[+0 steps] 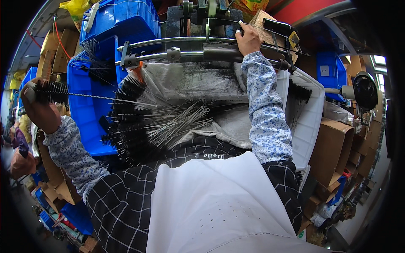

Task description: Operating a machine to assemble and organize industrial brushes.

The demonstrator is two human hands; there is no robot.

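My left hand, raised at the far left, is closed round the black bristle end of a twisted-wire brush. The bare wire stem of that brush points right, above a pile of similar brushes on my lap, their bristles to the left and looped wire ends to the right. My right hand reaches to the machine at the top. Its fingers are bent and appear to pinch a thin wire that runs across there; the exact contact is small. White covers show on some fingertips.
Metal bars cross in front of the machine. A blue bin stands on the left, with more wire brushes above it. On the right are a white crate with brushes, a cardboard box and a black round-headed fixture.
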